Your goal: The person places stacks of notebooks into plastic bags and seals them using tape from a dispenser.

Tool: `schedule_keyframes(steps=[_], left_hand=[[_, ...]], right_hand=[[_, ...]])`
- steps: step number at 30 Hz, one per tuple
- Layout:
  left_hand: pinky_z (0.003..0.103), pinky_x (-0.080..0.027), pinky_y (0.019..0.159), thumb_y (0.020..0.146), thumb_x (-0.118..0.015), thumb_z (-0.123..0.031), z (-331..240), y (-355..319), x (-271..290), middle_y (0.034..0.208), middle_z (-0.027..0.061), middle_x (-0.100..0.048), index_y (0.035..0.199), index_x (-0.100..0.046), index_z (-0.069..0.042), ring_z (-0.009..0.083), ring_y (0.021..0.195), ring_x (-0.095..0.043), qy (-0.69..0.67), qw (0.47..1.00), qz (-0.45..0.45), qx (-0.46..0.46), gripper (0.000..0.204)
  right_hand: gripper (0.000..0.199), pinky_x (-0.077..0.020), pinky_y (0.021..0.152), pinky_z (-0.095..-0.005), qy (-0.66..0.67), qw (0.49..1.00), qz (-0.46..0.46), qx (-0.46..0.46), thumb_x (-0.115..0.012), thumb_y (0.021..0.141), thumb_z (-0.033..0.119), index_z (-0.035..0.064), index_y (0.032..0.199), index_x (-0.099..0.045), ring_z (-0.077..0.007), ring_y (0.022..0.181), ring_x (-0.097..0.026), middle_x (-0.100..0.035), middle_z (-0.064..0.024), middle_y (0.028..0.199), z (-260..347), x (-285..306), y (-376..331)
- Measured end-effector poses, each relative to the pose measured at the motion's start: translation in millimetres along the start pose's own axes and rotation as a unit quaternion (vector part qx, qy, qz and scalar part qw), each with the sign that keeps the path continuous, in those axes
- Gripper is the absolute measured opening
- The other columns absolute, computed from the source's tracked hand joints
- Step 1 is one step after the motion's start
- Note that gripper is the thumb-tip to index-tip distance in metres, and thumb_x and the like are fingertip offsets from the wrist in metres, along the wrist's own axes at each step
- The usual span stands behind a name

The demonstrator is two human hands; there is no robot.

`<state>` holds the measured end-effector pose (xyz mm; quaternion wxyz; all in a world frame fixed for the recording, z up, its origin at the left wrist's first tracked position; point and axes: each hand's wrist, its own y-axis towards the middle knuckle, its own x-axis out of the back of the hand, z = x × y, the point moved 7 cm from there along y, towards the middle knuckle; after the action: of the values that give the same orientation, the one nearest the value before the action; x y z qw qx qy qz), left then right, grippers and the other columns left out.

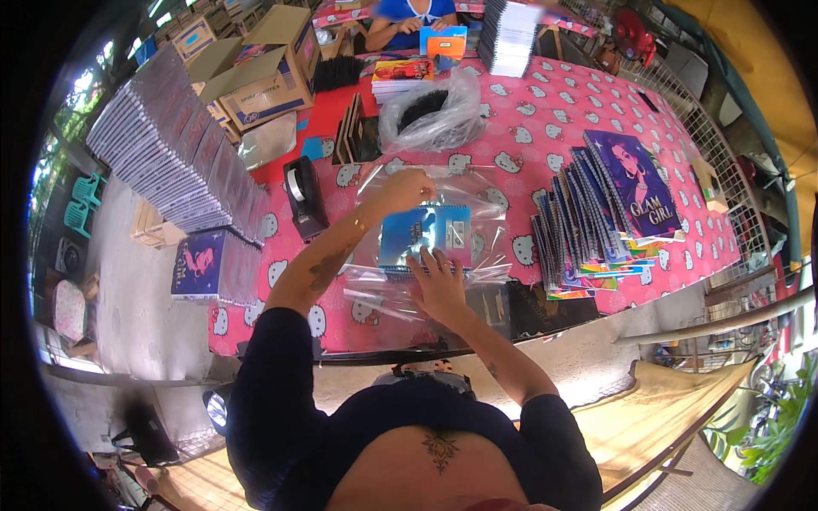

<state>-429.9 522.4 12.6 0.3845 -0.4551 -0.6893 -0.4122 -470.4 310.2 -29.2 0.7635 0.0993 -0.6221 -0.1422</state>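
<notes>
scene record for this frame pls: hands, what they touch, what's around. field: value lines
left hand: pinches the far edge of a clear plastic bag
right hand: lies flat on a blue notebook, which sits in the bag
surface: table with a pink patterned tablecloth
right of hands: fanned notebook pile
left of hands: black tape dispenser, long row of wrapped notebooks
far side: crumpled plastic bag, cardboard boxes, another person's hands

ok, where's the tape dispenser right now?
Head view: the black tape dispenser stands on the pink tablecloth, left of the left hand, beside the silver stack.
</notes>
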Motion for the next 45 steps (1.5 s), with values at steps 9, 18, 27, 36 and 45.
schedule_keyframes(steps=[9, 18, 27, 36, 45], left_hand=[[0.041, -0.055, 0.082, 0.079, -0.063, -0.009, -77.3, -93.2, -62.0, 0.100, 0.0129, -0.071, 0.104, -0.068, -0.001, 0.0320, 0.095, -0.068, 0.063, 0.982, -0.157, 0.089, 0.026], [0.043, -0.048, 0.100, 0.087, -0.056, -0.007, -75.3, -111.3, -75.4, 0.123, 0.0226, -0.062, 0.118, -0.058, 0.006, 0.0380, 0.116, -0.060, 0.084, 0.982, -0.153, 0.070, 0.034], [0.049, -0.038, 0.106, 0.091, -0.060, -0.023, -89.4, -202.3, -43.3, 0.135, 0.0242, -0.051, 0.124, -0.058, 0.001, 0.0416, 0.128, -0.046, 0.160, 0.934, -0.155, 0.278, 0.041], [0.027, -0.042, 0.051, 0.084, -0.074, -0.024, 144.7, -277.9, 53.9, 0.073, 0.0032, -0.060, 0.099, -0.071, -0.002, 0.0137, 0.056, -0.053, -0.355, 0.666, -0.405, 0.517, 0.027], [0.032, -0.049, 0.052, 0.083, -0.068, -0.019, 139.5, -309.8, 22.7, 0.069, 0.0090, -0.067, 0.080, -0.073, -0.003, 0.0161, 0.055, -0.062, -0.109, 0.703, -0.451, 0.539, 0.018]], right_hand=[[0.071, -0.0235, 0.107, -0.0701, -0.017, 0.998, 0.042, -0.033, -0.070, 0.080, 0.038, 0.0079, 0.140, -0.048, -0.0385, 0.140, -0.037, -0.046, -0.0187, 0.145, -13.0, -39.5, 2.0], [0.073, -0.0300, 0.109, -0.0524, 0.134, 0.984, -0.103, -0.051, -0.079, 0.070, 0.020, 0.0045, 0.135, -0.048, -0.0327, 0.124, -0.047, -0.042, -0.0128, 0.138, -45.9, 10.7, 9.5], [0.057, -0.0376, 0.102, -0.0427, -0.090, 0.994, 0.018, 0.066, -0.074, 0.076, 0.036, 0.0043, 0.121, -0.062, -0.0233, 0.110, -0.059, -0.060, -0.0077, 0.117, -53.9, -3.2, 8.0], [0.062, -0.0403, 0.095, -0.0422, -0.077, 0.994, 0.041, 0.070, -0.077, 0.075, 0.038, 0.0063, 0.125, -0.060, -0.0272, 0.106, -0.058, -0.058, -0.0076, 0.109, -47.3, -2.2, 11.3], [0.060, -0.0413, 0.094, -0.0410, -0.057, 0.996, 0.017, 0.073, -0.077, 0.075, 0.038, 0.0060, 0.123, -0.061, -0.0261, 0.104, -0.059, -0.059, -0.0074, 0.111, -48.7, -1.1, 11.0]])
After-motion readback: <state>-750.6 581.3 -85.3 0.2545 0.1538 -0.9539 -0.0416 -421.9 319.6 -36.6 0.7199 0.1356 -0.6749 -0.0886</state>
